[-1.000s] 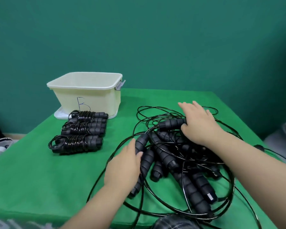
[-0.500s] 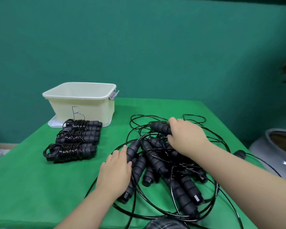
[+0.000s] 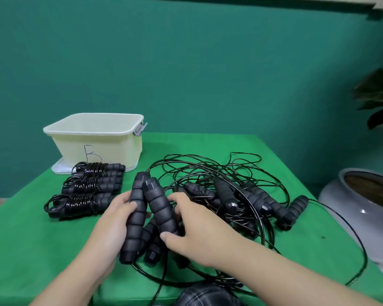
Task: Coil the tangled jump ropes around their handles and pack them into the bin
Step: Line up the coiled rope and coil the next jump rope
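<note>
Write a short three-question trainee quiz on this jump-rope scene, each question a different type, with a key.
1. True or false: the bin stands at the table's far left.
2. How many coiled rope bundles lie in front of it? A) one B) three C) six
3. Fill in: the left hand and the right hand each hold a black ____.

Key: 1 true. 2 B. 3 handle: left handle, right handle.
</note>
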